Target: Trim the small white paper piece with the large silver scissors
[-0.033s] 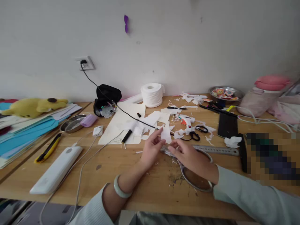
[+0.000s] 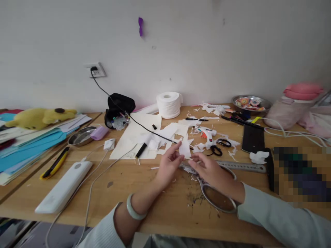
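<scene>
A small white piece of paper (image 2: 184,148) stands upright between my hands over the middle of the desk. My left hand (image 2: 169,163) pinches its left edge between thumb and fingers. At its lower right corner, the closed fingertips of my right hand (image 2: 208,170) hold the paper too. Large grey-handled scissors (image 2: 219,206) lie under my right hand, partly hidden by it. A metal ruler (image 2: 241,166) passes beneath the same hand. Just beyond are a white glue gun (image 2: 208,135) with a red light and black-handled scissors (image 2: 216,150).
Paper scraps (image 2: 168,132) litter the desk around a toilet roll (image 2: 169,105). A black cord (image 2: 147,128) runs from the wall socket towards my hands. Left are a power bank (image 2: 64,186), a yellow cutter (image 2: 54,163) and a metal dish (image 2: 81,136). A phone (image 2: 253,137) lies right.
The view has shifted slightly, so everything appears a little further right. Both hands stay at the paper, with only a small movement of the right fingers.
</scene>
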`<state>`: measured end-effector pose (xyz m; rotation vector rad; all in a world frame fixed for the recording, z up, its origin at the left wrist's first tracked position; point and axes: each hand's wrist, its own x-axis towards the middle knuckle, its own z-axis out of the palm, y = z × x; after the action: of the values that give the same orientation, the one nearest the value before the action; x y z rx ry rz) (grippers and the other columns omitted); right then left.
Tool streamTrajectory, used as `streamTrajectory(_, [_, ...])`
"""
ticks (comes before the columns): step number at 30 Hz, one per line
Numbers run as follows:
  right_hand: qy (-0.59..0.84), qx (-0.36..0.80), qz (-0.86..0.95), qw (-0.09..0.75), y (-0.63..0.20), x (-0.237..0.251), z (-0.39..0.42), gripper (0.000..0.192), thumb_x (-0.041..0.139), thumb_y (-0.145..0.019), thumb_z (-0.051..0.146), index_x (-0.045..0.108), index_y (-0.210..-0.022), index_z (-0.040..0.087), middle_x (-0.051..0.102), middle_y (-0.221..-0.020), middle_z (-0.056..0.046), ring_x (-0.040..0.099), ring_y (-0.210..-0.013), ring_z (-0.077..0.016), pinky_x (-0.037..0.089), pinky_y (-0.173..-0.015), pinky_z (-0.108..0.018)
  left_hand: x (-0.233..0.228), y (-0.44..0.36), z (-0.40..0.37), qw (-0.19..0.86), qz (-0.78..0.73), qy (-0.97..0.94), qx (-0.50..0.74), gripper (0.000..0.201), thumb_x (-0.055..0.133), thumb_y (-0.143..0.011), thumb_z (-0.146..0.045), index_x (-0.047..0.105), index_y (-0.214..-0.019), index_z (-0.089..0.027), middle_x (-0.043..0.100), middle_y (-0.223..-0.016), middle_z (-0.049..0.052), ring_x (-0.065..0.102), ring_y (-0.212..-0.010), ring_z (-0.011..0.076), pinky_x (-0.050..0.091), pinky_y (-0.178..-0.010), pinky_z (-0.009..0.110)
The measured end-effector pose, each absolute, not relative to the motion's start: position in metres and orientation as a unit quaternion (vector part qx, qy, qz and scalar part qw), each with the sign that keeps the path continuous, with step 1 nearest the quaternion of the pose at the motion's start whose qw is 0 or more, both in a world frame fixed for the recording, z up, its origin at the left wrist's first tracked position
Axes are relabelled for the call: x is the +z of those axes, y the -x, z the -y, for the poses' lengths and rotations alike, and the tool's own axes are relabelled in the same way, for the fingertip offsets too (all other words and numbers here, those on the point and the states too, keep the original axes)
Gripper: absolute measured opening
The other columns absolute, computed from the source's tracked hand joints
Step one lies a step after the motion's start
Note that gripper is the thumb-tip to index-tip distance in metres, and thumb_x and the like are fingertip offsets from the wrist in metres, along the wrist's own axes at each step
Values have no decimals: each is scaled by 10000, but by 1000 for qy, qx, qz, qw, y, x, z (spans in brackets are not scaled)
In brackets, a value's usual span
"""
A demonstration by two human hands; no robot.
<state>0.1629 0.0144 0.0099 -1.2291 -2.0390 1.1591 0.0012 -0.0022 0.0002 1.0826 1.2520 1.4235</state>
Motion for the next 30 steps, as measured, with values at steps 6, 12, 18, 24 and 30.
streamTrajectory(6, [434, 501, 715, 224, -165, 9, -26, 305, 442, -834, 469, 542, -807, 182, 568, -658, 14, 449, -497, -79, 357, -468, -223, -3, -12, 12, 558, -434, -441, 552, 572, 686, -682, -301, 469, -1204, -215, 553, -722, -2, 528, -681, 135, 429, -660, 281])
streamTrajectory(12, [434, 379, 798, 177, -178, 25, -35, 272, 451, -827, 434, 569, -776, 194, 619, -735, -15, 548, -664, -140, 412, -609, -273, -7, -13, 9, 483, -460, -481, 569, 268, 639, -733, -313, 477, -922, -216, 467, -702, -32, 453, -661, 106, 384, -620, 227])
streamTrajectory(18, [451, 203, 869, -13, -214, 23, -30, 237, 694, -576, 385, 586, -706, 218, 647, -723, -38, 566, -619, -194, 342, -524, -279, -7, -5, 2, 410, -504, -487, 583, 167, 551, -779, -291, 427, -711, -201, 396, -658, -34, 367, -596, 104, 336, -555, 223])
streamTrajectory(24, [487, 162, 858, 28, -202, 15, -12, 136, 615, -599, 275, 556, -706, 214, 648, -735, -62, 558, -612, -187, 360, -534, -282, -3, 3, -4, 364, -544, -511, 556, 105, 532, -775, -222, 620, -823, -189, 558, -796, 25, 480, -734, 144, 392, -676, 262])
streamTrajectory(30, [497, 266, 822, 84, -216, 0, -28, 203, 560, -685, 410, 581, -738, 215, 658, -732, -33, 565, -610, -170, 397, -538, -280, 4, 14, -18, 335, -541, -421, 647, 183, 648, -684, -258, 613, -842, -173, 546, -767, 6, 472, -689, 117, 403, -668, 248])
